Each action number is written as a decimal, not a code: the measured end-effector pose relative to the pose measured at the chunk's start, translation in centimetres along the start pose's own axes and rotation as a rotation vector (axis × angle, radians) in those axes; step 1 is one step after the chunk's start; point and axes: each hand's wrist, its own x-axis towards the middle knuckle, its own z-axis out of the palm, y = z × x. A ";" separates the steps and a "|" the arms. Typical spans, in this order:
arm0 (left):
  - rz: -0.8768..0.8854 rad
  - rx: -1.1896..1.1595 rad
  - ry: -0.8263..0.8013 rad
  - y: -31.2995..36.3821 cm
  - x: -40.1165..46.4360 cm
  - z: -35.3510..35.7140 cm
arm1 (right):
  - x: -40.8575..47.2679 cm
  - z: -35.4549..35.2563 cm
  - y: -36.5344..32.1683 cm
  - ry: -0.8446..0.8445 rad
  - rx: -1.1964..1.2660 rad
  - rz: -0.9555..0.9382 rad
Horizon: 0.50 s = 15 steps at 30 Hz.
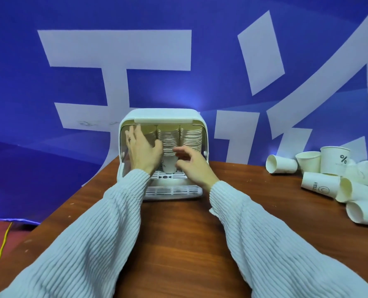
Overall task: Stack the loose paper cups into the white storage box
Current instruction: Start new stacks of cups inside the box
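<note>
The white storage box (pixel 162 114) stands open at the far edge of the table, with three tall stacks of paper cups inside. My left hand (pixel 143 148) reaches into the box and lies against the left stack (pixel 149 130), fingers spread. My right hand (pixel 192 164) hovers at the foot of the middle stack (pixel 168 138), fingers loosely curled beside the bottom cup (pixel 169 165); whether it grips that cup is unclear. The right stack (pixel 191 136) stands untouched. Several loose paper cups (pixel 320 183) lie and stand in a pile at the right side of the table.
The brown wooden table (pixel 178 233) runs toward me from the box. A slatted white tray (pixel 172 191) juts out at the box's front. A blue banner with large white characters (pixel 114 50) hangs behind. A yellow cable (pixel 4 241) lies on the floor at left.
</note>
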 end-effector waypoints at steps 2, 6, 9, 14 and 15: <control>0.179 0.045 0.083 0.7 -1.9 -0.2 | -0.4 0.1 -0.6 0.032 -0.021 -0.037; 0.414 -0.008 0.037 2.2 -5.2 0.9 | -1.9 -0.8 -1.4 0.141 -0.035 -0.140; 0.422 -0.170 -0.106 4.4 -7.1 3.0 | -3.2 -2.8 -0.8 0.200 -0.123 -0.151; 0.373 -0.254 -0.284 7.8 -10.2 7.2 | -6.2 -8.2 1.2 0.289 -0.137 -0.089; 0.359 -0.263 -0.337 8.7 -11.2 8.3 | -7.2 -9.7 1.8 0.313 -0.141 -0.065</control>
